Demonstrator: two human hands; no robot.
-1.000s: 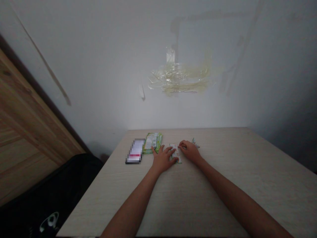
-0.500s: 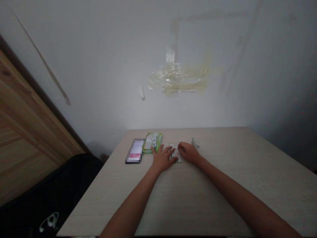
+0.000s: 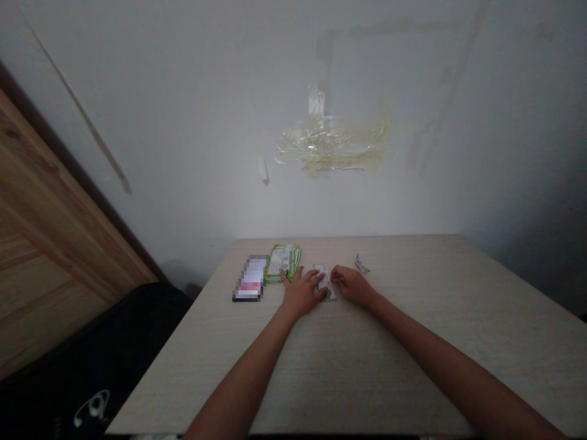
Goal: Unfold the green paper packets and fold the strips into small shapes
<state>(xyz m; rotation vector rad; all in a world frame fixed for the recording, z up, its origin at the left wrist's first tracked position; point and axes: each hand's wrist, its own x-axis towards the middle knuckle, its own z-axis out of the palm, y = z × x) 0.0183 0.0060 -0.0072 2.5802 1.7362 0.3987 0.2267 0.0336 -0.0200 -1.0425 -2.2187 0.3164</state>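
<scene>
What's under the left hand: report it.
Under the left hand, a small printed card shows, partly covered by thumb and fingers. The little finger overlaps green packets in view. Anything beneath the palm is hidden.

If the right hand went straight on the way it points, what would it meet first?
The right hand would likely meet the small card first, just ahead of it; whether they already touch is unclear.

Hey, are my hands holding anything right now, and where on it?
Your left hand rests spread, fingertips on the left side of the small card. Your right hand is by its right edge; any grip can't be told.
</scene>
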